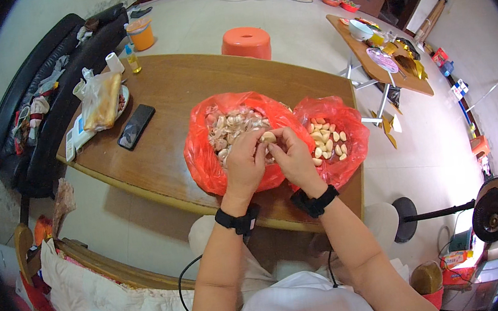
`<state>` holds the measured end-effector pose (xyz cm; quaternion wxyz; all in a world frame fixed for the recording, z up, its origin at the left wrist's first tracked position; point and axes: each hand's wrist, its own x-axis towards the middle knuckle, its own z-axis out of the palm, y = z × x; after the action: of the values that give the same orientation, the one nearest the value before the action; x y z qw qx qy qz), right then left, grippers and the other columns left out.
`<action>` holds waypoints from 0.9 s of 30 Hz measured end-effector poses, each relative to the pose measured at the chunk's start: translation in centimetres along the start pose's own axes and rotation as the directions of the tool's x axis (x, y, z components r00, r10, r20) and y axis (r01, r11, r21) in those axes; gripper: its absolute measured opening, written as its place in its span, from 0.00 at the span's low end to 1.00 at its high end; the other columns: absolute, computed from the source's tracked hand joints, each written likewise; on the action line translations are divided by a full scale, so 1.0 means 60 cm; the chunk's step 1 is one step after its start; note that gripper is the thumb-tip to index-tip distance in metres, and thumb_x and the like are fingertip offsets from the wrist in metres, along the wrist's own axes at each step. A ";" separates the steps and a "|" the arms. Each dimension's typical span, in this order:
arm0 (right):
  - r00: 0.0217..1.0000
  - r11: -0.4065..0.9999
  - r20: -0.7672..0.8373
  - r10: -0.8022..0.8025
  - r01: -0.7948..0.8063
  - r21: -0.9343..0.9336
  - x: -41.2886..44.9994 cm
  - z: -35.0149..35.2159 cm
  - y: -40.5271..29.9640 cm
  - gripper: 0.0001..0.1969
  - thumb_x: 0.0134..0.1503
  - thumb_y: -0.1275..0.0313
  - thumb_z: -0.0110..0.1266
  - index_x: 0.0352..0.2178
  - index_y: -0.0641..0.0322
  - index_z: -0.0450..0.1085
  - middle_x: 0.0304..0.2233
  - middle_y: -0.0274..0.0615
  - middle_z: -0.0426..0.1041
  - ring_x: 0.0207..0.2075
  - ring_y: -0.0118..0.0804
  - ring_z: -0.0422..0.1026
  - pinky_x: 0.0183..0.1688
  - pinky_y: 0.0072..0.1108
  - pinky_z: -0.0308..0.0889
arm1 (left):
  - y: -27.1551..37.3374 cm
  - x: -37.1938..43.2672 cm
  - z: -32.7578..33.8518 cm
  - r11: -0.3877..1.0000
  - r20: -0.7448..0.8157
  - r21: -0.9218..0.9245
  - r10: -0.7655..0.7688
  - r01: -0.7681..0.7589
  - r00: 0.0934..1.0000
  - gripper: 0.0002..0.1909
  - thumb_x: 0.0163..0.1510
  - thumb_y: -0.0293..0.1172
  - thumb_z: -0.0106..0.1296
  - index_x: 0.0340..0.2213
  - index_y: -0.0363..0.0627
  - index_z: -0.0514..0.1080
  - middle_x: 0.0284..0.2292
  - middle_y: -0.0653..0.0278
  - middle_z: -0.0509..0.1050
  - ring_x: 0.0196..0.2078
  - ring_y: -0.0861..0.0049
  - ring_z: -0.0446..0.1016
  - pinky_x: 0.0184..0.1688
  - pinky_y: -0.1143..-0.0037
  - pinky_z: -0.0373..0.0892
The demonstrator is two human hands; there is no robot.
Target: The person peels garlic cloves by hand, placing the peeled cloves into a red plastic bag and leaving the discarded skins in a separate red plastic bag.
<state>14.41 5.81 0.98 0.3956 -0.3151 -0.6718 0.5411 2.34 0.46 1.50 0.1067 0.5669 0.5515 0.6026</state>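
Between the fingertips of my left hand [245, 158] and my right hand [293, 155] is a pale garlic clove [268, 137]. Both hands hold it above the near right part of a red plastic bag [197, 161], rolled open on the table. Unpeeled garlic cloves and loose papery skins [234, 125] fill that bag, partly covered by my left hand. Close against its right side lies a second red plastic bag [355, 144], holding several peeled garlic cloves [320, 136]. My right wrist is near this second bag's front edge.
The wooden table [169, 86] carries a black smartphone [136, 127], bread in a clear bag [102, 102] and a spray bottle [133, 59]. Behind it stands an orange plastic stool [246, 43]. A cluttered folding table [413, 76] is at right, a black fan [493, 209] at lower right.
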 end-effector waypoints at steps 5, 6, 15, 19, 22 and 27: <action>1.000 0.965 -0.023 -0.022 0.015 -0.261 -0.004 -0.007 -0.020 0.06 0.56 0.77 0.46 0.36 0.66 0.63 0.31 0.34 0.69 0.32 0.21 0.68 0.35 0.14 0.65 | 0.014 0.001 -0.006 0.936 -0.001 0.302 0.188 -0.179 0.982 0.05 0.49 0.27 0.49 0.29 0.41 0.69 0.27 0.56 0.69 0.30 0.58 0.69 0.31 0.67 0.66; 0.999 0.965 -0.024 -0.022 0.015 -0.262 -0.005 -0.007 -0.023 0.06 0.56 0.77 0.46 0.36 0.66 0.63 0.31 0.34 0.69 0.32 0.21 0.68 0.35 0.14 0.65 | 0.012 0.000 -0.004 0.937 0.000 0.301 0.189 -0.180 0.982 0.05 0.49 0.27 0.49 0.29 0.41 0.69 0.27 0.56 0.69 0.30 0.58 0.69 0.31 0.67 0.66; 0.975 0.896 -0.099 -0.198 0.140 -0.422 -0.010 0.003 -0.048 0.10 0.55 0.66 0.48 0.33 0.63 0.63 0.25 0.52 0.69 0.27 0.51 0.71 0.29 0.31 0.65 | 0.013 -0.007 0.005 0.978 0.006 0.211 -0.004 0.003 1.000 0.06 0.51 0.29 0.46 0.25 0.39 0.66 0.22 0.51 0.67 0.27 0.54 0.68 0.27 0.63 0.63; 0.973 0.854 -0.064 -0.223 0.163 -0.495 -0.011 0.013 -0.060 0.09 0.56 0.68 0.47 0.33 0.63 0.62 0.24 0.52 0.68 0.28 0.53 0.70 0.28 0.33 0.64 | 0.009 -0.009 0.004 0.979 -0.037 0.203 -0.023 0.030 0.999 0.08 0.52 0.30 0.43 0.24 0.37 0.66 0.22 0.50 0.67 0.26 0.52 0.68 0.27 0.63 0.63; 0.973 0.867 -0.038 -0.227 0.184 -0.464 -0.009 0.012 -0.062 0.08 0.56 0.68 0.46 0.32 0.63 0.61 0.24 0.52 0.68 0.28 0.54 0.69 0.28 0.33 0.63 | 0.007 -0.011 0.004 0.988 -0.047 0.149 -0.037 0.044 0.998 0.10 0.52 0.30 0.42 0.24 0.36 0.66 0.20 0.49 0.67 0.25 0.51 0.68 0.26 0.63 0.63; 0.950 0.881 -0.022 -0.312 0.281 -0.382 0.003 0.012 -0.043 0.08 0.59 0.70 0.43 0.29 0.64 0.61 0.20 0.36 0.62 0.21 0.28 0.62 0.25 0.19 0.60 | 0.000 -0.017 0.008 0.994 -0.035 -0.012 -0.108 0.107 0.994 0.13 0.54 0.30 0.39 0.22 0.34 0.65 0.18 0.48 0.65 0.21 0.54 0.66 0.25 0.65 0.61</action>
<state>13.68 5.08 3.46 0.4339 -0.3002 -0.7858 0.3226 3.05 -0.03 0.81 0.1318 0.5250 0.5801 0.6087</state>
